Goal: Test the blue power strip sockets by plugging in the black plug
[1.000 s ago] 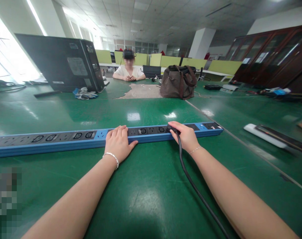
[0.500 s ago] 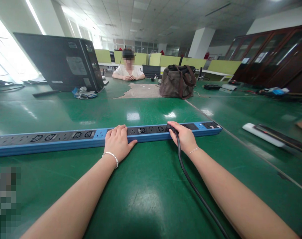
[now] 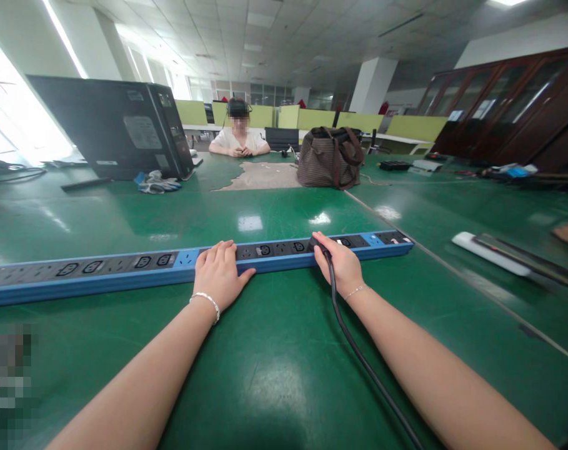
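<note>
A long blue power strip (image 3: 145,279) with black sockets lies across the green table in front of me. My left hand (image 3: 218,269) is laid over its middle, fingers curled over the top and thumb along the front side, gripping it. Further right, my right hand (image 3: 336,262) is closed around a black plug (image 3: 315,244) at the strip's socket face. Fingers hide most of the plug, so I cannot tell how deep it sits. From the plug a black power cord (image 3: 353,340) runs down toward the bottom edge, beneath my right forearm's inner side.
A black computer tower (image 3: 110,128) stands at the back left, with work gloves (image 3: 157,182) beside it. A brown bag (image 3: 328,159) is behind the strip. Across the table sits a person (image 3: 239,134). On the right lies a white and black bar-shaped object (image 3: 494,253).
The camera view has shifted slightly. Both hands keep their places on the strip and plug; my right hand's tilt differs only a little.
</note>
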A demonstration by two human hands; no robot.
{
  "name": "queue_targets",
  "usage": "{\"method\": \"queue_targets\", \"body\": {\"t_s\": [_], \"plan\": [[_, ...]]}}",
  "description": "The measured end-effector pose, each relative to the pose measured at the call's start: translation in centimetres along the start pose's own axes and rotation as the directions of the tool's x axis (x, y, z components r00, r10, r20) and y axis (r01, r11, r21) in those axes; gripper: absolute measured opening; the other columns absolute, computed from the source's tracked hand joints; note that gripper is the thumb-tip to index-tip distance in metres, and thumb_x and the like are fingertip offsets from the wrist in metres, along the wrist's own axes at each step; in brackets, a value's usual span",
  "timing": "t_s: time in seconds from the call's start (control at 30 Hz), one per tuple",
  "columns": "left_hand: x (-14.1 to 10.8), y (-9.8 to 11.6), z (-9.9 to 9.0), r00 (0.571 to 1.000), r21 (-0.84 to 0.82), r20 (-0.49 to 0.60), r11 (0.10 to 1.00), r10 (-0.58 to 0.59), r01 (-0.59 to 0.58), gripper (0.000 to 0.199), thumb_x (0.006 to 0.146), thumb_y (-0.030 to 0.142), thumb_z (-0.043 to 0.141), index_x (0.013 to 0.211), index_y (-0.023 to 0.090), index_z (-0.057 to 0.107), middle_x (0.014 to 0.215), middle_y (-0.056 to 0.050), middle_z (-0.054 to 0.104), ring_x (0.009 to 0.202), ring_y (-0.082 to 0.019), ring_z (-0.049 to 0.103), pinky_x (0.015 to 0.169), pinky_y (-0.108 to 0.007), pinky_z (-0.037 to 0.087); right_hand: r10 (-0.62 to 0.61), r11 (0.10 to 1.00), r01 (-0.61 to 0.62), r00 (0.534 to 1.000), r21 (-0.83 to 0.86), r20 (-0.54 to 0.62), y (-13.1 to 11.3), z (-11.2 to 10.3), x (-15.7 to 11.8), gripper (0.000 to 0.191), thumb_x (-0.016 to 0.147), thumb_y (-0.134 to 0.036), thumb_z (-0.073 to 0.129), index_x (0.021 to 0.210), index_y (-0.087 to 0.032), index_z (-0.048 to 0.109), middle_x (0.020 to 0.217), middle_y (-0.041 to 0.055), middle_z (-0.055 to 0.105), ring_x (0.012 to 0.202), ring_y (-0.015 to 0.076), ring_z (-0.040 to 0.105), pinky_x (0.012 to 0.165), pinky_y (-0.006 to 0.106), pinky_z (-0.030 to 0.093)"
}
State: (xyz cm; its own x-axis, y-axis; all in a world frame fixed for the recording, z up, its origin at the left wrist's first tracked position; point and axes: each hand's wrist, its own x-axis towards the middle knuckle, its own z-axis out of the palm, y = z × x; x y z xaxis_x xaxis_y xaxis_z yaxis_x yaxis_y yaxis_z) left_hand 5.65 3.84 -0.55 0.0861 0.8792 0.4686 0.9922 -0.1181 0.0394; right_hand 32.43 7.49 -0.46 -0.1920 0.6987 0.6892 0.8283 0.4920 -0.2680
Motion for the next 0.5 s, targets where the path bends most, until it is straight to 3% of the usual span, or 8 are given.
{"method": "queue_targets", "body": {"t_s": [0.17,0.33,0.5], "plan": [[0.05,-0.05,0.0,1.0,0.007,-0.002,1.0,0.002,-0.002,0.06,0.081,0.054,0.05,0.122,0.011,0.051,0.133,-0.017,0.054,0.125,-0.032,0.045,0.104,-0.046,0.031,0.065,0.998,-0.066,0.998,-0.021,-0.012,-0.19,0.16,0.01,0.037,0.09,-0.028,0.045,0.121,-0.02,0.063,0.121,0.0062,0.065,0.105,0.0225,0.066,0.092,0.035,0.054],[0.06,-0.13,0.07,1.0,0.015,-0.007,1.0,0.009,-0.009,0.06,0.081,0.055,0.05,0.122,0.012,0.051,0.133,-0.016,0.054,0.125,-0.032,0.045,0.104,-0.047,0.031,0.054,0.998,-0.055,0.997,-0.028,-0.05,0.19,0.6,-0.09,0.037,0.089,-0.029,0.045,0.12,-0.021,0.064,0.119,0.0056,0.066,0.103,0.0222,0.067,0.09,0.034,0.054],[0.0,-0.12,0.1,1.0,0.015,-0.007,1.0,0.003,-0.003,0.06,0.081,0.055,0.05,0.122,0.011,0.051,0.132,-0.016,0.055,0.125,-0.032,0.046,0.104,-0.046,0.031,0.107,0.992,-0.097,0.986,0.078,-0.129,0.56,0.89,-0.02,0.036,0.089,-0.033,0.045,0.117,-0.021,0.065,0.115,0.0051,0.069,0.101,0.0223,0.067,0.091,0.035,0.054]]}}
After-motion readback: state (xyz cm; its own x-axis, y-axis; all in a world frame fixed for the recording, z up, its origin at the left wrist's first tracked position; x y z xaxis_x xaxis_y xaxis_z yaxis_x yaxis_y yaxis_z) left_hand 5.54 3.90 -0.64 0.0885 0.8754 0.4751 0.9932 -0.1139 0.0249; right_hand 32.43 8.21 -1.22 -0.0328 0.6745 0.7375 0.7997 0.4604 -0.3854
